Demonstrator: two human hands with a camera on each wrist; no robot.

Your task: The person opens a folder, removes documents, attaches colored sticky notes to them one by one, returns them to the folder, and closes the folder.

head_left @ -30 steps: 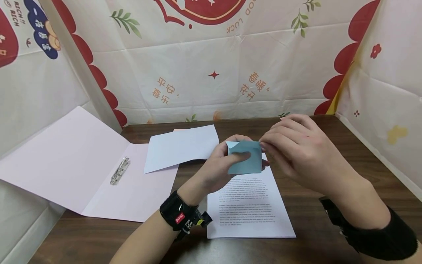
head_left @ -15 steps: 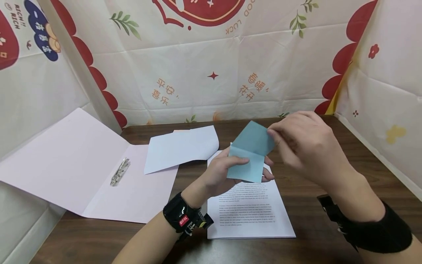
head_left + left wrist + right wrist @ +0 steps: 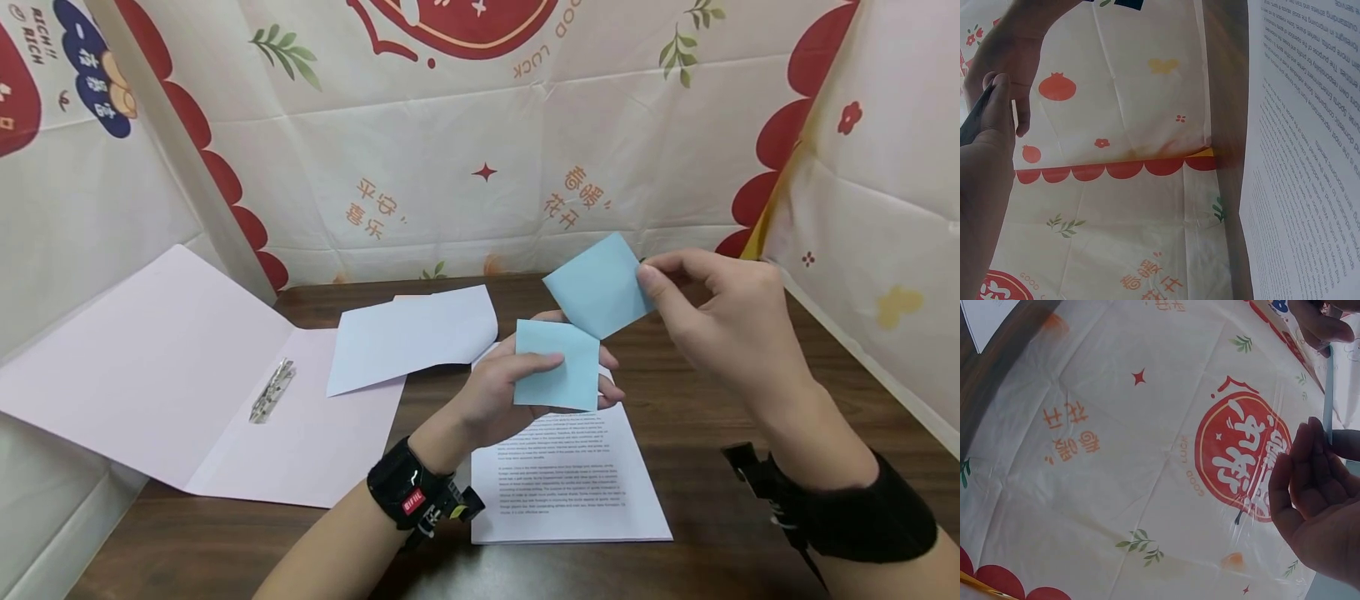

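Observation:
In the head view, my left hand [image 3: 495, 387] holds a light-blue sticky note pad [image 3: 562, 390], thumb across its face and fingers behind it. My right hand [image 3: 738, 325] pinches a single blue sticky note [image 3: 600, 287] by its right edge between thumb and index finger. The note is tilted, its lowest corner meeting the pad's top right corner in view; whether they touch I cannot tell. Beneath the left hand lies a stack of printed paper [image 3: 558, 483]. From the right wrist, the note [image 3: 1329, 394] appears edge-on.
An open pale pink folder [image 3: 345, 442] with a metal clip [image 3: 273, 390] lies on the left of the dark wooden table [image 3: 720, 500]. Another white sheet [image 3: 412, 337] overlaps the folder, an orange edge [image 3: 412, 295] showing behind it. Printed cloth [image 3: 480, 117] walls the back and sides.
The top sticky note has lifted from the pad and swung up and to the right with my right hand. My left hand stays almost in place, still holding the pad.

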